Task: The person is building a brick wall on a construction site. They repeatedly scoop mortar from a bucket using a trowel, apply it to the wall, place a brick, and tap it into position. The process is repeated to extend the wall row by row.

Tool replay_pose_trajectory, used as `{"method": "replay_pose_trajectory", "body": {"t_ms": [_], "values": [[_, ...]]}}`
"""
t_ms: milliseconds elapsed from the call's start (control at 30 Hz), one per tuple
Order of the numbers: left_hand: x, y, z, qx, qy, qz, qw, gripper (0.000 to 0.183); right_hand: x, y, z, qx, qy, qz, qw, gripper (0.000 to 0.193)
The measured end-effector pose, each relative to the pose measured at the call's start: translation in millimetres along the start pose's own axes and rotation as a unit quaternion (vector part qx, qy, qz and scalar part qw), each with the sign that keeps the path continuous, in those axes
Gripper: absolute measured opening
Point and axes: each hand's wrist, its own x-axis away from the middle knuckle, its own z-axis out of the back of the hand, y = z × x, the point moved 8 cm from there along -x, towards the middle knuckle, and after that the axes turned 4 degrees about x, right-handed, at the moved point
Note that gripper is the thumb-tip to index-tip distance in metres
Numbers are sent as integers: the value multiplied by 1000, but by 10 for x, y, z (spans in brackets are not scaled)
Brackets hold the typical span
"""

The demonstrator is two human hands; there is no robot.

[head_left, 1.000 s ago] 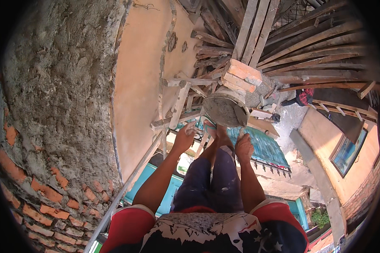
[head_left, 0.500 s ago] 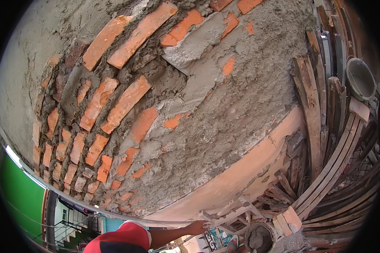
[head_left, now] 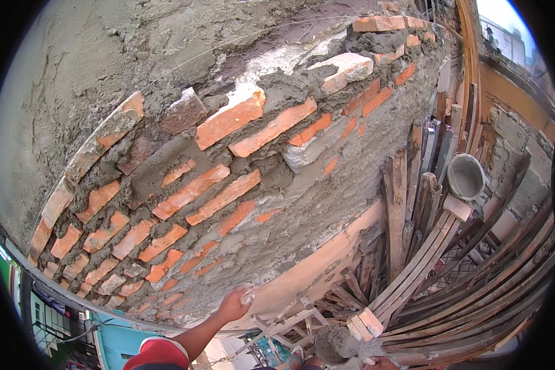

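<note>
My left hand (head_left: pixel 233 306) is raised in front of the lower part of a brick wall (head_left: pixel 277 132), its fingers closed around a small pale chunk (head_left: pixel 248 297) whose kind I cannot make out. A red sleeve (head_left: pixel 161 351) covers that upper arm. At the lower edge shows part of my right hand (head_left: pixel 382 362), with its fingers mostly cut off, close to grey mortar. Just left of it stands a round bucket of wet mortar (head_left: pixel 337 343). Rough mortar fills the joints and covers parts of the wall's orange bricks.
A taut string (head_left: pixel 197 54) crosses the wall's upper part. Two bricks (head_left: pixel 365 325) rest on long timber beams (head_left: pixel 422 262) at the right. Farther back stands a grey bucket (head_left: pixel 466 177) among upright planks (head_left: pixel 396 213). A wooden frame (head_left: pixel 290 324) leans below the wall.
My left hand has moved from the wooden frame up and left, and a pale chunk now shows in it. The view has shifted, and my right hand has come into sight.
</note>
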Motion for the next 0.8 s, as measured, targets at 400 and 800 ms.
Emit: {"method": "replay_pose_trajectory", "body": {"t_ms": [400, 800], "values": [[6, -55, 845, 22, 135, 19, 990, 47, 1974, -4917, 3604, 152, 212, 273, 926, 41], [-39, -235, 798, 25, 130, 9, 991, 49, 2449, -6892, 4609, 477, 631, 361, 495, 48]]}}
